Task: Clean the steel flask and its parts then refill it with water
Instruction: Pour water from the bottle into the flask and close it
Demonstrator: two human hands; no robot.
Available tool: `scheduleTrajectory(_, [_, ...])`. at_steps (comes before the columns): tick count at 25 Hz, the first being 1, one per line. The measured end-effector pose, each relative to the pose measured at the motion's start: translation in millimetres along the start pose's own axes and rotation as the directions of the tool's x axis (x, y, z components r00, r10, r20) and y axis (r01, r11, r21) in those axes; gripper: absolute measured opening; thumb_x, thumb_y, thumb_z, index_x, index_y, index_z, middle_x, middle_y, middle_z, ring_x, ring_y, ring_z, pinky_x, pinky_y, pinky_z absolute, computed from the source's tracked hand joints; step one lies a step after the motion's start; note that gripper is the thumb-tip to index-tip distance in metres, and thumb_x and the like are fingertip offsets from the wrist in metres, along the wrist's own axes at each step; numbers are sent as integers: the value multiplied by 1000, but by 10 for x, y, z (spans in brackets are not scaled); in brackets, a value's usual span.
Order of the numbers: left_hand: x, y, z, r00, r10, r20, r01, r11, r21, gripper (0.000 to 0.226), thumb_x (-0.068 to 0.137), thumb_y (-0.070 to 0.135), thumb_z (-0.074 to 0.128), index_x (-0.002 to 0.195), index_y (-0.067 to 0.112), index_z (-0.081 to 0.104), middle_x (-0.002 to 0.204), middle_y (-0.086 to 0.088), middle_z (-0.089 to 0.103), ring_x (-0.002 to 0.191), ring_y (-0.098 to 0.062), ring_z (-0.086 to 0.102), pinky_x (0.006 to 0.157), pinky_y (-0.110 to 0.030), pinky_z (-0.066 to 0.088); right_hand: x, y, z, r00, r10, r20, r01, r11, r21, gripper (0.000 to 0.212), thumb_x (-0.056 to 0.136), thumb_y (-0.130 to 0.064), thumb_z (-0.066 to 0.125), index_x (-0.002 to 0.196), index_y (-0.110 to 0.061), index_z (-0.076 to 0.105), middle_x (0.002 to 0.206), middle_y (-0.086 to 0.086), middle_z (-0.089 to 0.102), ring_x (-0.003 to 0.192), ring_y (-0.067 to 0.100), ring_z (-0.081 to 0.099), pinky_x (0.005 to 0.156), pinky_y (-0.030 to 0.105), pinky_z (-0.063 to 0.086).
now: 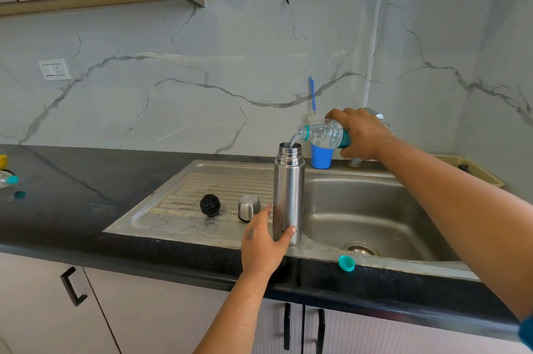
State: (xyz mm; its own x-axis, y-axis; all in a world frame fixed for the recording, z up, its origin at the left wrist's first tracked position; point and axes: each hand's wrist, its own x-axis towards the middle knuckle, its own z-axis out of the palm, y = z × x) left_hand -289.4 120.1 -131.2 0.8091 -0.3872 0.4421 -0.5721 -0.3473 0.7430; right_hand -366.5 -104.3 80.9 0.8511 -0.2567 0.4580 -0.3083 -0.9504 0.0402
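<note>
Steel flask (288, 195) stands upright w/ top off, on sink (375, 209) ledge by the basin. Left hand (264, 241) wraps its base. Right hand (360, 133) grips plastic bottle (323, 134) tipped over, water running into flask mouth. Stopper (210, 205) & steel cup (248, 208) sit on drainboard; bottle cap (346, 263) at counter (72, 203) edge.

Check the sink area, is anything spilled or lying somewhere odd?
No spill shows. The teal bottle cap lies on the sink's front rim, right at the edge, where it could get knocked off.
</note>
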Motion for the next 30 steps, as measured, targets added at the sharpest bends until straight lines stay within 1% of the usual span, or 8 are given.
scheduleTrajectory(3, [51, 70, 15, 1000, 1, -7, -1, 998, -57, 74, 80, 52, 74, 142, 24, 45, 137, 9, 54, 126, -10, 50, 106, -34, 45, -3, 4, 5, 1000, 1, 3, -1, 1000, 4, 77, 65, -20, 82, 130, -30, 41, 110, 4, 57, 102, 25, 51, 90, 45, 48])
scheduleTrajectory(6, [139, 111, 2, 1000, -14, -20, 12, 996, -89, 81, 77, 54, 76, 144, 23, 43, 139, 6, 52, 128, -12, 49, 107, -39, 46, -5, -1, -14, 1000, -1, -7, 1, 1000, 5, 77, 66, -19, 82, 131, -29, 41, 109, 4, 58, 101, 25, 51, 89, 43, 48])
scheduleTrajectory(10, [361, 176, -122, 998, -55, 18, 58, 962, -267, 88, 70, 52, 82, 144, 25, 43, 143, 7, 49, 125, -9, 49, 108, -38, 44, -5, 2, -28, 1000, -1, -7, 1, 1000, -4, 78, 66, -20, 82, 131, -29, 41, 110, 4, 58, 103, 25, 52, 90, 43, 48])
scheduleTrajectory(12, [485, 211, -176, 998, -56, 30, 63, 950, -307, 89, 67, 50, 85, 142, 28, 44, 141, 7, 52, 121, -7, 52, 107, -37, 45, 3, 6, -37, 1000, -3, -4, 3, 1000, -18, 78, 66, -20, 82, 131, -30, 41, 110, 3, 58, 102, 24, 52, 91, 43, 48])
scheduleTrajectory(16, [588, 255, -196, 998, -26, 53, 41, 954, -298, 79, 69, 42, 86, 138, 30, 49, 129, 11, 59, 116, -7, 56, 104, -39, 48, 12, 8, -48, 1000, -5, -5, 5, 999, -46, 77, 66, -21, 82, 130, -32, 41, 110, 2, 58, 102, 24, 52, 93, 43, 46])
scheduleTrajectory(19, [584, 272, -178, 998, -21, 61, 39, 950, -311, 72, 72, 40, 85, 136, 28, 52, 119, 14, 60, 112, -8, 58, 102, -38, 50, 10, 4, -42, 1000, -5, -6, 5, 999, -37, 77, 66, -20, 82, 130, -31, 41, 110, 2, 57, 103, 25, 51, 92, 43, 46])
scheduleTrajectory(26, [368, 169, -17, 1000, 9, 9, -6, 960, -279, 75, 78, 41, 80, 143, 26, 45, 135, 7, 56, 120, -6, 54, 103, -36, 50, 28, -4, -3, 1000, -2, -7, 2, 1000, -21, 78, 65, -20, 83, 129, -32, 41, 110, 3, 57, 102, 24, 51, 89, 43, 48])
scheduleTrajectory(30, [198, 148, 94, 987, 115, -109, -133, 977, -168, 75, 86, 40, 72, 149, 20, 36, 140, 1, 51, 127, -11, 50, 103, -28, 48, 34, -2, -2, 1000, -8, -4, 8, 1000, -19, 79, 64, -19, 82, 130, -32, 40, 111, 3, 57, 103, 24, 51, 90, 44, 48])
